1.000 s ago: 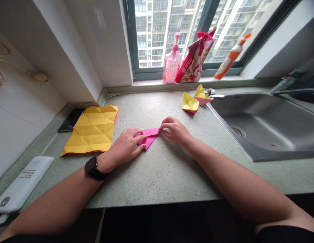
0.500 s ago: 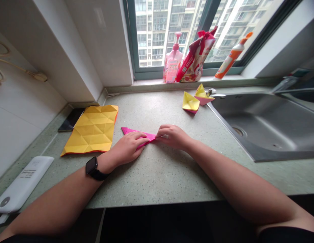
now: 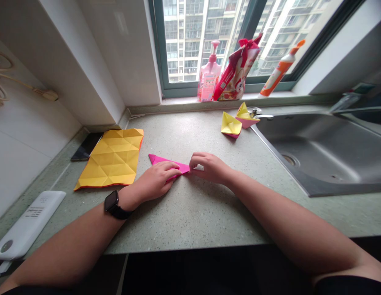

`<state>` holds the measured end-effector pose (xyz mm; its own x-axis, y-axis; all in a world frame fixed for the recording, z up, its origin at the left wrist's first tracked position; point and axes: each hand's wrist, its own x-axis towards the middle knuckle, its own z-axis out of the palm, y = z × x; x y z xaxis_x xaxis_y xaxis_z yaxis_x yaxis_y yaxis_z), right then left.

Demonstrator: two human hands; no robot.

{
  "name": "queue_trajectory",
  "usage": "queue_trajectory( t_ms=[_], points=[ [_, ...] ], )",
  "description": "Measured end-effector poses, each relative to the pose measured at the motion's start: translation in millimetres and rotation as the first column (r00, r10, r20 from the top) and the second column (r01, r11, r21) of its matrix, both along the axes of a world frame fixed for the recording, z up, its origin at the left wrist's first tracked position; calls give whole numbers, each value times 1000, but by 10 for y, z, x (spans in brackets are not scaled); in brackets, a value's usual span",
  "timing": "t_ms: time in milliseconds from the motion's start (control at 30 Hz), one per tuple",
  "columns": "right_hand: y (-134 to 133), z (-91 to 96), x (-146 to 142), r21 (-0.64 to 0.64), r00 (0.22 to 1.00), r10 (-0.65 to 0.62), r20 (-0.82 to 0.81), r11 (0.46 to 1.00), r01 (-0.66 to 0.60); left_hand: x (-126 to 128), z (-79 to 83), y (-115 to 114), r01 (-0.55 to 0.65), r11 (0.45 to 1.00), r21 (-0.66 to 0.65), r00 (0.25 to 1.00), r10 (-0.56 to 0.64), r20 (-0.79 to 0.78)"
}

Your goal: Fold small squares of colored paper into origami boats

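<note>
A folded pink paper (image 3: 159, 159) lies on the counter, long and narrow with pointed ends. Across its middle rests my left hand (image 3: 158, 179), fingers pressed together over the paper and thumb at its near edge; part of the paper is hidden beneath. At the right tip, my right hand (image 3: 210, 167) pinches the paper between thumb and fingertips. Left of my left hand is a creased yellow sheet (image 3: 113, 157), orange-red showing along its edges. Two folded paper boats, one yellow with dark pink (image 3: 231, 124) and one yellow with pale pink (image 3: 246, 116), stand beyond my right hand.
A steel sink (image 3: 319, 155) is set into the counter (image 3: 190, 221) at right. A phone (image 3: 86, 146) lies partly under the yellow sheet, with a white power bank (image 3: 32, 223) nearer. A pump bottle (image 3: 209, 78), red bag (image 3: 238, 71) and orange-white bottle (image 3: 278, 73) line the sill.
Both hands stay on the pink paper in nearly the same place. The paper's left tip has shifted very slightly to the right.
</note>
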<state>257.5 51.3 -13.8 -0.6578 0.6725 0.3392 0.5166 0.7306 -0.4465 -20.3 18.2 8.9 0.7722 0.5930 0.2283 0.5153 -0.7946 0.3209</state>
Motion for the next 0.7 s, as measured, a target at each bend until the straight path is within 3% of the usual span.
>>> queue_trajectory(
  t_ms=[400, 600, 700],
  points=[
    [13, 40, 4, -41, 997, -50, 54, 998, 52, -4, -1, -3, 36, 999, -33, 999, -35, 31],
    [-65, 120, -7, -102, 993, 116, 21, 988, -114, -32, -7, 9, 81, 995, -54, 997, -80, 22],
    [-68, 113, -12, -98, 993, 115, 24, 989, -112, -36, -2, 7, 102, 993, -55, 995, -102, 17]
  ],
)
